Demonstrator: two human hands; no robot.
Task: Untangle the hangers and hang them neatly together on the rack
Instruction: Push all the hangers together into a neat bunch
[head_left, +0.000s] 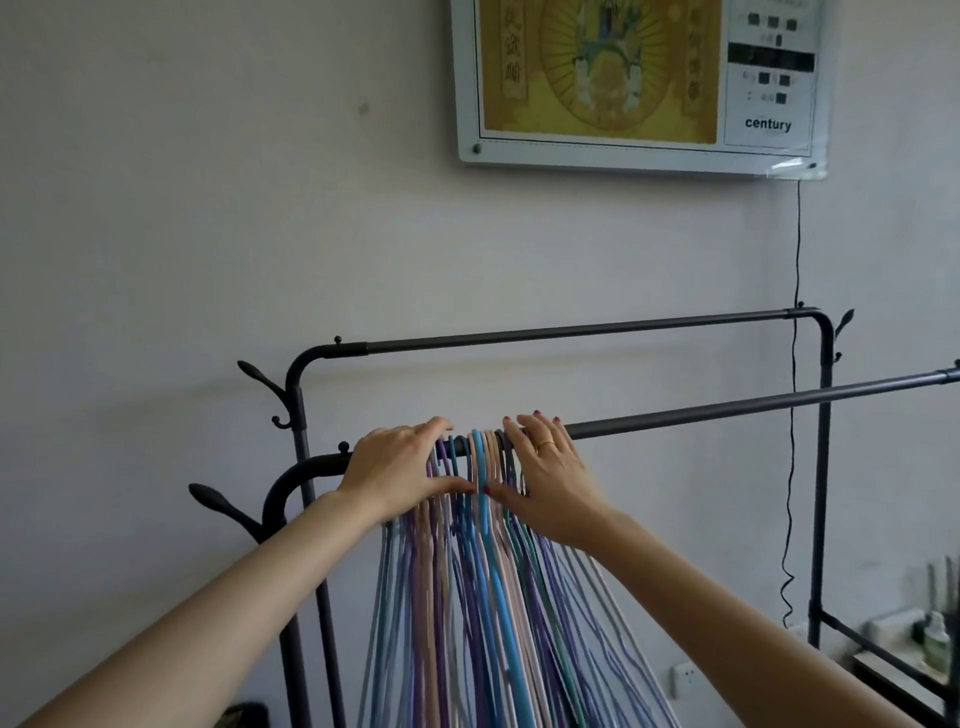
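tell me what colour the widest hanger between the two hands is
Bright blue hanger, clearest in the head view.

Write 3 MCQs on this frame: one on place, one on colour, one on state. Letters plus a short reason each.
1. Where do the hangers hang?
A. on the near rail
B. on the far rail
C. on a side hook

2. What colour is the ring on the right hand?
A. silver
B. gold
C. black

3. How do the hands meet the hangers?
A. one hand lifts a hanger clear of the rack
B. both hang idle below
C. the left hand and the right hand flank the bunch, fingers over the rail

Answers:
1 A: the hooks sit on the near rail; the far rail is bare.
2 B: the band looks gold.
3 C: one hand on each side of the bunch.
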